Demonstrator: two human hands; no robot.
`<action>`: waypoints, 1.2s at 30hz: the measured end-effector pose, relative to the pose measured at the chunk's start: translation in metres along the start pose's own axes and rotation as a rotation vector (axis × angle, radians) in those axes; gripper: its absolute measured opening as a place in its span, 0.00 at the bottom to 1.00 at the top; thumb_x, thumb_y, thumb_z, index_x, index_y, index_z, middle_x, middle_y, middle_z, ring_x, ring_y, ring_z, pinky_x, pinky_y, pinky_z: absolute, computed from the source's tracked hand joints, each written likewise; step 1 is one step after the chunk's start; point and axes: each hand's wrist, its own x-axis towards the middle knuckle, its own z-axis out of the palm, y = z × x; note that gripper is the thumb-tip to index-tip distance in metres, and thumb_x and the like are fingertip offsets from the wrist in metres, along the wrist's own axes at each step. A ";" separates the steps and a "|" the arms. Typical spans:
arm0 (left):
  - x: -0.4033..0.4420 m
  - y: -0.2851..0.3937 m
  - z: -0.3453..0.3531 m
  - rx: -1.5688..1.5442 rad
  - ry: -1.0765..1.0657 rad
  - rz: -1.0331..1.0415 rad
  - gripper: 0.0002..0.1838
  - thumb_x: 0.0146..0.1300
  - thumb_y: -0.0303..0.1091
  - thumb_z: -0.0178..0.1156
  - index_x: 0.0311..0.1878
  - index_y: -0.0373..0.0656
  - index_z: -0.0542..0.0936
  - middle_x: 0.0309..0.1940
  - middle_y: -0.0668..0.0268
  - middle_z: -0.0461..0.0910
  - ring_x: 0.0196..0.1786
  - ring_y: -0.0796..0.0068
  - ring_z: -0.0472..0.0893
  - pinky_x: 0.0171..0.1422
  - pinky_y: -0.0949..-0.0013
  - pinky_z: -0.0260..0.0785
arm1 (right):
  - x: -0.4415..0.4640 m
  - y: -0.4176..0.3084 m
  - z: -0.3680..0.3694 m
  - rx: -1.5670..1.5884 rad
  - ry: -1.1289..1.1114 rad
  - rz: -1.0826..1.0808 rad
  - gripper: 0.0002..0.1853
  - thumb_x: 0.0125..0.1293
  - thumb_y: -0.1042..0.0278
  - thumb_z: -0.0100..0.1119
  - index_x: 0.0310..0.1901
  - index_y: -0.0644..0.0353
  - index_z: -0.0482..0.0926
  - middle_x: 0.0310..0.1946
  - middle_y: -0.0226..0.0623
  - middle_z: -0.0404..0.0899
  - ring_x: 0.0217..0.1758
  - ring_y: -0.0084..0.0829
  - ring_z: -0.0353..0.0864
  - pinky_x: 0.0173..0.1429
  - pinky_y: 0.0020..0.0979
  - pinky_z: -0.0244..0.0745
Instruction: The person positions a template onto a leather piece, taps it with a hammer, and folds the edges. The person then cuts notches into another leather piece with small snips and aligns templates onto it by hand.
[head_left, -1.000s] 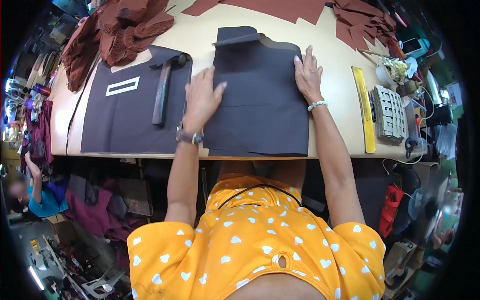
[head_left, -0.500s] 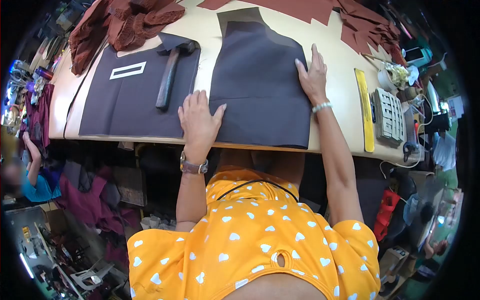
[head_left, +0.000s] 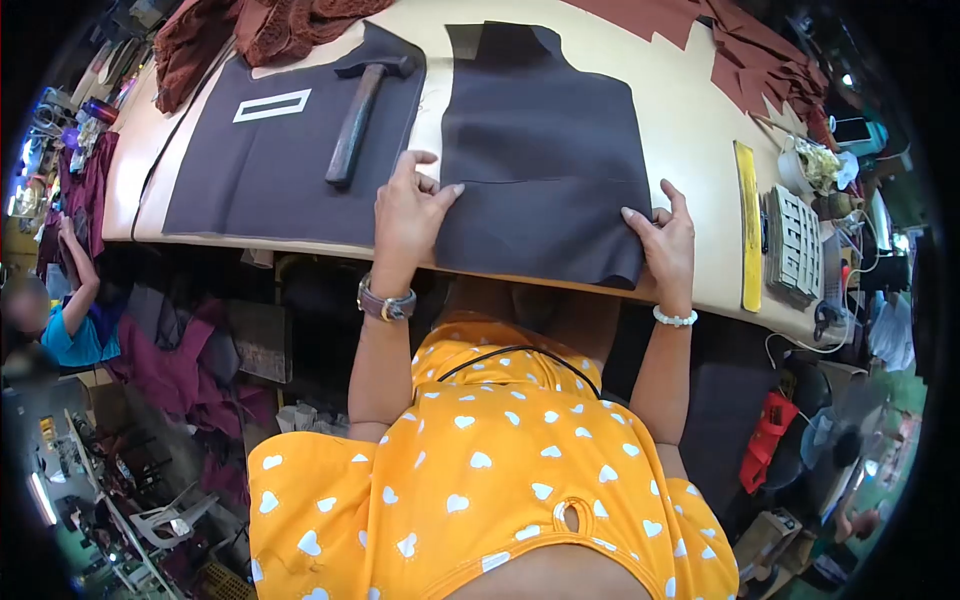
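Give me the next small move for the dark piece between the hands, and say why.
Probably smooth the near right corner of the dark piece with the right hand: that corner looks curled, that hand is close by, and the left hand is at the opposite edge.

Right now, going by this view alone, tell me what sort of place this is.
Most likely a sewing or cutting workshop: a dark panel cut to shape lies on a worktable, with a yellow ruler-like strip to its right and reddish-brown pieces heaped toward the far side.
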 end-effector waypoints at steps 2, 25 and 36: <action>0.007 -0.006 0.000 -0.232 -0.129 -0.054 0.21 0.52 0.25 0.65 0.50 0.37 0.72 0.26 0.66 0.79 0.26 0.85 0.75 0.28 0.78 0.66 | 0.001 0.003 0.000 0.017 0.016 -0.017 0.34 0.52 0.73 0.65 0.60 0.73 0.62 0.15 0.33 0.72 0.19 0.20 0.69 0.26 0.24 0.66; 0.016 -0.014 0.009 -0.025 -0.194 0.260 0.12 0.51 0.25 0.64 0.41 0.38 0.82 0.31 0.63 0.81 0.31 0.76 0.78 0.38 0.75 0.70 | 0.004 0.017 -0.001 0.049 0.058 -0.021 0.34 0.54 0.75 0.63 0.61 0.73 0.60 0.15 0.26 0.64 0.20 0.16 0.60 0.26 0.22 0.60; 0.010 -0.005 0.002 -0.011 -0.292 0.230 0.16 0.48 0.25 0.66 0.43 0.38 0.82 0.35 0.63 0.80 0.32 0.75 0.76 0.40 0.73 0.70 | 0.007 0.022 -0.004 0.110 0.036 -0.033 0.34 0.55 0.76 0.62 0.62 0.71 0.59 0.15 0.23 0.60 0.20 0.15 0.58 0.26 0.20 0.58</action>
